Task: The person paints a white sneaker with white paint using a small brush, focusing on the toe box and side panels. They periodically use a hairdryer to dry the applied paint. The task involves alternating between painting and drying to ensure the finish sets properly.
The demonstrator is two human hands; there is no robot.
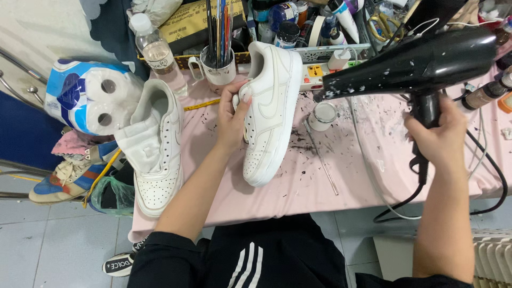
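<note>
White sneaker [269, 114] stands tipped on its side on the pink surface [320, 181], sole to the right and toe toward you, with your left hand [233, 114] curled around its opening, thumb on the outer side and fingers tucked inside, so it is firmly held. Your right hand [440, 136] is closed tight around the handle of a black hair dryer [421, 66], whose paint-flecked nozzle points left at the heel end of the shoe, near it but not touching. A second white sneaker [157, 146] lies just to the left on the same surface, apart from the first. Between the dryer's nozzle and the held shoe sits a small white jar [323, 116] (it looks lidded, though the view is too small to be sure). Behind the shoes stand a white mug [217, 69] full of brushes and a clear plastic bottle [158, 53]; a pack of toilet rolls [88, 96] rests at the far left.
</note>
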